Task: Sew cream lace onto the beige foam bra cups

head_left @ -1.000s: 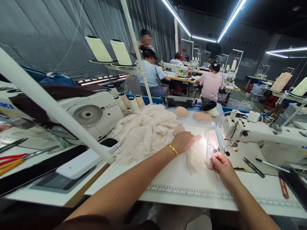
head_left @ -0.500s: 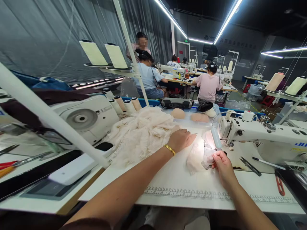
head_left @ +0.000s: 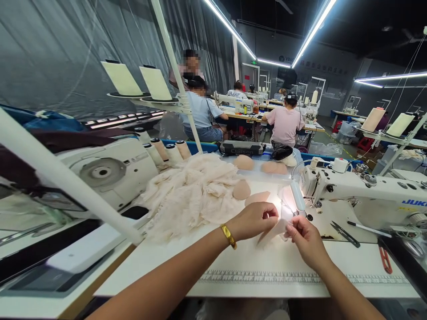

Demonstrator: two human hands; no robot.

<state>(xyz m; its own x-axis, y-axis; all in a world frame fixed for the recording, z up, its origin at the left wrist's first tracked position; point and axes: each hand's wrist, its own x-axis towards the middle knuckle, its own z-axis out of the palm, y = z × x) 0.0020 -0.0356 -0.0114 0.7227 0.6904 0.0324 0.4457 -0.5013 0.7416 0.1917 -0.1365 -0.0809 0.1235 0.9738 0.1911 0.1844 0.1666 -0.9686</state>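
Note:
Just in front of the sewing machine's lit needle area, both my hands are at a thin, pale beige piece of fabric. My left hand, with a gold bracelet at the wrist, has its thumb and fingers pinched at the fabric's upper left edge. My right hand pinches the right end between thumb and fingers, close under the small lamp. Behind my left hand lie a flat beige piece and a rounded beige cup. A heap of cream lace fabric is to the left.
The white sewing machine stands at right, with thread snips, a pen and a red-handled tool before it. A printed ruler runs along the front. A slanting white pole crosses the left. Co-workers sit ahead.
My left hand has come from the flat beige piece by the lace heap toward my right hand, meeting the fabric there. The view has shifted slightly.

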